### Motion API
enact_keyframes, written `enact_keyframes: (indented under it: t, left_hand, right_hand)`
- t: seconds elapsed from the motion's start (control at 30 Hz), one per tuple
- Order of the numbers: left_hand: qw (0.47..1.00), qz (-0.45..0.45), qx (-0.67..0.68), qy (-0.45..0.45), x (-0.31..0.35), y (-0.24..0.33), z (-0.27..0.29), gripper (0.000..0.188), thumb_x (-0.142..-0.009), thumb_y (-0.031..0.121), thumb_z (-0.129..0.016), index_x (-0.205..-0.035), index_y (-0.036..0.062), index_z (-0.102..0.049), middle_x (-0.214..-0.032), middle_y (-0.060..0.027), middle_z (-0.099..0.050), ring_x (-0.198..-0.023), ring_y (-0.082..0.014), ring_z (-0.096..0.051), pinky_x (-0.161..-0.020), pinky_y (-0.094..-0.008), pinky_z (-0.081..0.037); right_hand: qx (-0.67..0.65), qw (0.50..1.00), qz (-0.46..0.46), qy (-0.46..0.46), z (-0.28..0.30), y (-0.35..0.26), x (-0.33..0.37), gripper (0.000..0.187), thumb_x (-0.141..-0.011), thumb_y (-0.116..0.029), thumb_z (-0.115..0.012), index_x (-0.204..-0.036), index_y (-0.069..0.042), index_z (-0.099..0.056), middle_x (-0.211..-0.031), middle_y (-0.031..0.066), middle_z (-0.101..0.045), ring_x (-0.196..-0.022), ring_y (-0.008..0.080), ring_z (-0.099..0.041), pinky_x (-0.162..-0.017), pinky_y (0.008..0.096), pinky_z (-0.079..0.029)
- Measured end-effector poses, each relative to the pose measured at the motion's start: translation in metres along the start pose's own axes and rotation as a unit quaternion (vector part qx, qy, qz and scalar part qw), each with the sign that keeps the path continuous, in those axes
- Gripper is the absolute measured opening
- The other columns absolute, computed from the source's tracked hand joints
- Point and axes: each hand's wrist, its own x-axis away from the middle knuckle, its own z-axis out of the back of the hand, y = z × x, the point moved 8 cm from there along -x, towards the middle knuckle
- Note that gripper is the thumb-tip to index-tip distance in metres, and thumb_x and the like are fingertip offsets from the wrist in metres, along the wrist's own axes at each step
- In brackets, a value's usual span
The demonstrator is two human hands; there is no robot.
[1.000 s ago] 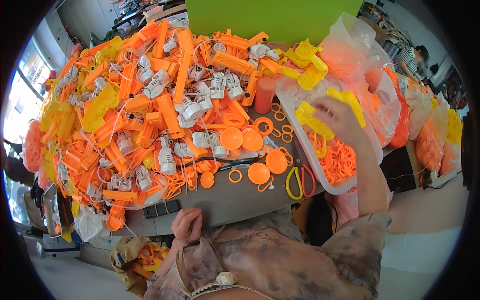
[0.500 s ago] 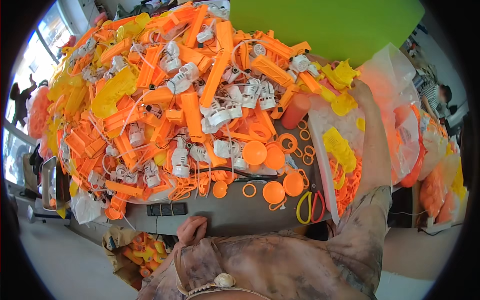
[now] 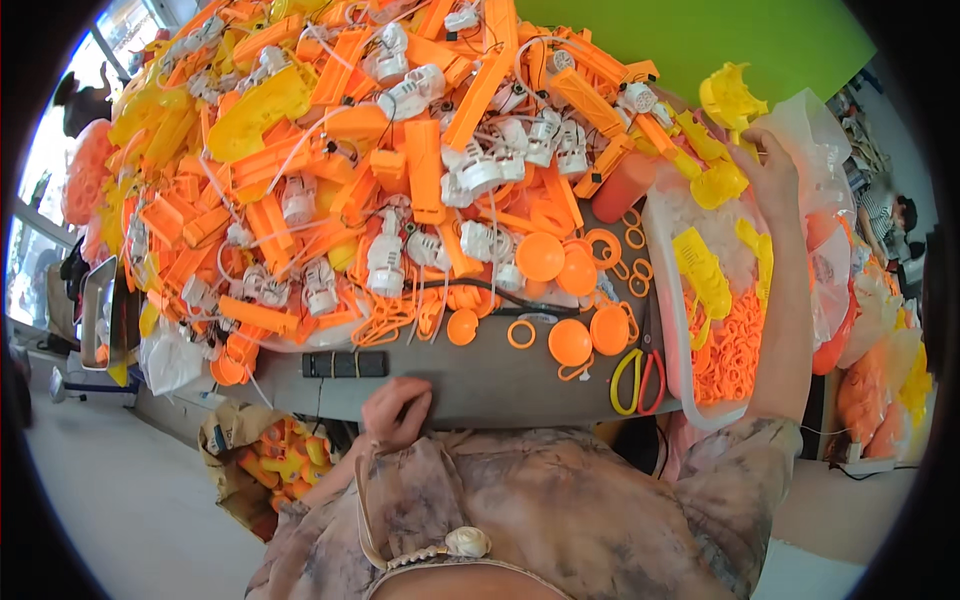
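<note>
My right hand (image 3: 768, 168) reaches to the far right over a white plastic bin (image 3: 684, 340) and grips a yellow molded plastic part (image 3: 732, 98), raised above the other pieces. Below that hand lie another yellow part (image 3: 720, 186) and a scoop-like yellow piece (image 3: 703, 272). Small orange plastic rings and hooks (image 3: 728, 352) fill the near end of the bin. My left hand (image 3: 396, 410) rests at the table's near edge with its fingers curled in and nothing visible in them. Just beyond it sits a black block-shaped object (image 3: 345, 364).
A large heap of orange housings (image 3: 425, 170) and white motor units (image 3: 385, 255) covers the table's left and middle. Scissors (image 3: 638, 382) lie left of the bin, near orange round caps (image 3: 570, 342). A paper sack (image 3: 232, 440) of parts stands below left. Plastic bags (image 3: 810, 140) crowd the right.
My right hand has lifted the yellow part up from the pieces around it. The whole view has shifted, so the bin's near end now shows. My left hand stays at the table edge.
</note>
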Motion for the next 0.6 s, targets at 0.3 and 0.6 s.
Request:
enact_keyframes:
  t: [0.3,0.6]
  left_hand:
    - [0.929,0.12,0.346,-0.046,-0.06,0.024,-0.012,0.059,-0.087,0.004,-0.062,-0.139,0.0009,-0.036,-0.115,-0.0126,-0.058,-0.093,-0.016,-0.059,-0.076,-0.0276,-0.052]
    - [0.917,0.257,0.29,-0.092,-0.032,-0.007,-0.026,0.025,-0.095,0.012,-0.052,-0.117,0.0003,-0.049,-0.1,-0.0031,-0.058,-0.085,-0.007,-0.055,-0.072,-0.0211,-0.046]
  right_hand:
    - [-0.022,0.959,0.25,-0.132,-0.064,-0.217,0.237,0.049,-0.071,-0.017,-0.077,-0.11,0.003,-0.054,-0.1,0.0178,-0.056,-0.086,0.0333,-0.061,-0.068,0.0375,-0.051]
    - [-0.209,0.932,0.23,-0.188,-0.109,-0.24,0.321,0.051,-0.075,-0.023,-0.076,-0.113,0.002,-0.053,-0.09,0.0118,-0.059,-0.07,0.0289,-0.061,-0.058,0.0338,-0.05]
